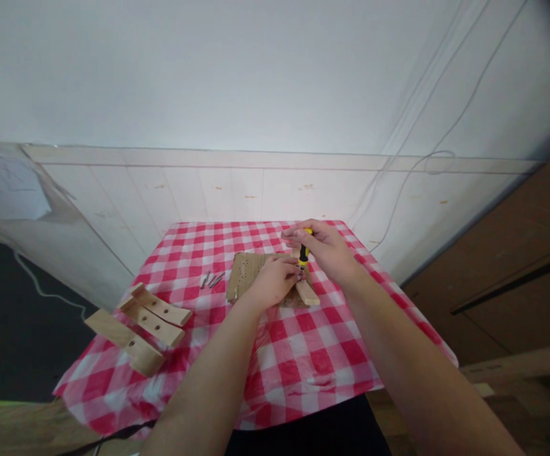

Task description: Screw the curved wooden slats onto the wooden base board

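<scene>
My right hand [325, 247] is closed round the top of a yellow and black screwdriver [304, 252], which stands almost upright with its tip down. Below it a pale wooden piece [307, 293] lies on a sheet of brown cardboard [241, 282]. My left hand [275, 280] rests over the cardboard, its fingertips drawn together beside the screwdriver's tip at the wood. Whatever those fingers pinch is too small to make out. Several thin metal pieces [211, 280], possibly screws, lie on the cloth just left of the cardboard.
A red and white checked cloth [303, 354] covers the table. At its left side lie several pale wooden parts [149, 316] with drilled holes. A white panelled wall [246, 190] stands behind, with a loose cable [403, 190] hanging on the right. A brown wooden surface [503, 266] is at the right.
</scene>
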`<control>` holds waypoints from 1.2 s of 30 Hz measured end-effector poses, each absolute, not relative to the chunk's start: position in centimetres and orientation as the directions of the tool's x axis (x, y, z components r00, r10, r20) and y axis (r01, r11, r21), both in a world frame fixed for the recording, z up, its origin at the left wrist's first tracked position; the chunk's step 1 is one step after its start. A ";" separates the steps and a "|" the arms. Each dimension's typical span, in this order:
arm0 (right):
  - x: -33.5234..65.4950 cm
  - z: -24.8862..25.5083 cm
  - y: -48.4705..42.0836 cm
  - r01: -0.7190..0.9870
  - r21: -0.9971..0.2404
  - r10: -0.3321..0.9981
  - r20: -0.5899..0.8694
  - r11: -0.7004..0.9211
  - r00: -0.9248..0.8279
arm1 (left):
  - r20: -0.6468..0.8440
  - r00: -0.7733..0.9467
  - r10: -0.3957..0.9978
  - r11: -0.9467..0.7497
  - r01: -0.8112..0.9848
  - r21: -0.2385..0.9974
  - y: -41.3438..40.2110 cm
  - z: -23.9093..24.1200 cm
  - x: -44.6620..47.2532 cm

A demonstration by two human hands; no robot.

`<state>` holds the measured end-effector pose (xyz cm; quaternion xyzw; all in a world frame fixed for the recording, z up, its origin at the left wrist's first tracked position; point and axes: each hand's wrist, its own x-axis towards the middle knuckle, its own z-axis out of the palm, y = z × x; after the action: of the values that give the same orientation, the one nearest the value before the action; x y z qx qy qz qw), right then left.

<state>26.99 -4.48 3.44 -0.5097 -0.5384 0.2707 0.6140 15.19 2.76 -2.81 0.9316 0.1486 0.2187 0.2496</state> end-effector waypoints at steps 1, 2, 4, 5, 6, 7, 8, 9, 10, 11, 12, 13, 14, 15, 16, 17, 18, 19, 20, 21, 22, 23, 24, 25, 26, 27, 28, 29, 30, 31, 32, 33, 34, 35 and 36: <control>27.2 3.4 -4.4 0.208 -0.920 0.869 0.383 0.331 0.312 | 0.335 0.863 0.378 -0.836 0.163 0.524 2.8 -2.8 15.2; 27.4 3.3 -4.3 0.239 -0.915 0.852 0.393 0.325 0.345 | 0.338 0.866 0.369 -0.840 0.155 0.521 2.8 -2.8 15.2; 27.8 3.0 -4.4 0.410 -0.862 0.800 0.461 0.299 0.384 | 0.341 0.867 0.363 -0.837 0.143 0.529 2.8 -2.7 15.1; 28.0 2.8 -4.5 0.517 -0.811 0.771 0.506 0.274 0.386 | 0.339 0.867 0.366 -0.832 0.141 0.536 2.8 -2.7 15.1; 28.2 2.6 -4.7 0.613 -0.752 0.744 0.550 0.243 0.380 | 0.336 0.866 0.369 -0.827 0.142 0.544 2.8 -2.6 15.1; 28.3 2.5 -4.8 0.688 -0.693 0.722 0.587 0.214 0.366 | 0.333 0.867 0.371 -0.824 0.142 0.549 2.8 -2.6 15.1; 28.4 2.4 -5.0 0.738 -0.646 0.714 0.611 0.198 0.343 | 0.330 0.868 0.370 -0.821 0.141 0.553 2.7 -2.5 15.0; 28.6 2.4 -5.1 0.763 -0.615 0.719 0.621 0.200 0.312 | 0.325 0.871 0.369 -0.819 0.140 0.556 2.7 -2.3 15.0; 28.7 2.4 -5.3 0.771 -0.600 0.733 0.620 0.214 0.279 | 0.318 0.874 0.368 -0.818 0.141 0.558 2.6 -2.2 15.0; 28.9 2.4 -5.4 0.770 -0.594 0.749 0.614 0.231 0.249 | 0.311 0.877 0.367 -0.816 0.143 0.560 2.6 -2.1 15.0; 29.0 2.5 -5.5 0.760 -0.599 0.766 0.604 0.252 0.222 | 0.303 0.880 0.366 -0.815 0.146 0.560 2.6 -2.1 14.9; 29.1 2.6 -5.5 0.740 -0.614 0.782 0.591 0.274 0.200 | 0.295 0.882 0.367 -0.814 0.152 0.560 2.6 -2.0 14.9; 29.2 2.6 -5.5 0.709 -0.640 0.791 0.580 0.297 0.192 | 0.287 0.883 0.371 -0.814 0.160 0.559 2.6 -2.0 15.0; 29.3 2.7 -5.5 0.663 -0.675 0.799 0.570 0.324 0.190 | 0.280 0.884 0.375 -0.814 0.169 0.556 2.6 -2.0 15.0; 29.3 2.6 -5.5 0.604 -0.715 0.809 0.557 0.352 0.187 | 0.277 0.882 0.381 -0.814 0.179 0.553 2.6 -2.1 15.0; 29.3 2.6 -5.4 0.539 -0.752 0.821 0.542 0.379 0.180 | 0.277 0.880 0.386 -0.816 0.185 0.548 2.6 -2.1 15.0; 29.3 2.4 -5.3 0.480 -0.783 0.832 0.527 0.396 0.172 | 0.280 0.878 0.388 -0.819 0.189 0.542 2.6 -2.2 15.1; 29.2 2.3 -5.2 0.444 -0.801 0.839 0.516 0.402 0.171 | 0.283 0.877 0.388 -0.822 0.190 0.536 2.6 -2.2 15.1; 29.2 2.1 -5.1 0.439 -0.805 0.840 0.512 0.398 0.177 | 0.286 0.877 0.387 -0.826 0.192 0.531 2.6 -2.2 15.1; 29.1 1.9 -5.0 0.465 -0.795 0.832 0.520 0.390 0.192 | 0.285 0.877 0.387 -0.828 0.195 0.526 2.6 -2.2 15.1; 29.0 1.7 -4.8 0.511 -0.772 0.814 0.540 0.377 0.216 | 0.283 0.878 0.387 -0.830 0.198 0.522 2.6 -2.2 15.1; 28.8 1.6 -4.7 0.568 -0.740 0.790 0.566 0.360 0.237 | 0.279 0.879 0.387 -0.831 0.201 0.518 2.6 -2.2 15.1; 28.6 1.5 -4.6 0.628 -0.699 0.765 0.595 0.342 0.246 | 0.277 0.880 0.386 -0.833 0.203 0.515 2.5 -2.1 15.1; 28.2 1.6 -4.6 0.689 -0.650 0.744 0.624 0.322 0.240 | 0.278 0.881 0.383 -0.834 0.201 0.513 2.5 -2.1 15.1; 27.8 1.8 -4.7 0.743 -0.598 0.732 0.645 0.302 0.221 | 0.279 0.883 0.378 -0.837 0.197 0.511 2.5 -2.1 15.1; 27.3 2.2 -5.0 0.793 -0.542 0.728 0.658 0.280 0.193 | 0.282 0.883 0.376 -0.837 0.193 0.511 2.5 -2.1 15.0; 26.8 2.7 -5.3 0.839 -0.485 0.731 0.662 0.247 0.167 | 0.288 0.880 0.377 -0.837 0.190 0.514 2.5 -2.1 15.0; 26.3 3.3 -5.8 0.873 -0.441 0.751 0.644 0.210 0.145 | 0.296 0.876 0.380 -0.834 0.187 0.518 2.5 -2.1 15.0; 26.0 4.1 -6.4 0.899 -0.405 0.776 0.617 0.169 0.132 | 0.300 0.875 0.380 -0.832 0.182 0.524 2.6 -2.2 15.0; 25.7 4.9 -7.0 0.923 -0.362 0.813 0.572 0.132 0.108 | 0.299 0.876 0.378 -0.830 0.177 0.529 2.6 -2.3 15.0; 25.6 5.8 -7.6 0.946 -0.312 0.849 0.521 0.094 0.087 | 0.294 0.878 0.376 -0.827 0.175 0.534 2.7 -2.3 15.0; 25.7 6.6 -8.1 0.965 -0.256 0.883 0.464 0.055 0.073 | 0.287 0.880 0.377 -0.824 0.178 0.537 2.7 -2.3 15.1; 25.9 7.5 -8.4 0.980 -0.199 0.914 0.399 0.008 0.074 | 0.278 0.884 0.377 -0.823 0.182 0.539 2.8 -2.4 15.1; 26.2 8.3 -8.6 0.990 -0.141 0.940 0.332 -0.027 0.073 | 0.270 0.885 0.380 -0.822 0.188 0.538 2.8 -2.4 15.1; 26.6 9.0 -8.7 0.994 -0.084 0.961 0.263 -0.064 0.084 | 0.267 0.884 0.384 -0.821 0.194 0.537 2.8 -2.4 15.1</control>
<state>26.59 -8.69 8.96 -0.7262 -0.6732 -0.0686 0.1215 15.09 2.78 -2.35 0.9362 0.1544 0.1849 0.2561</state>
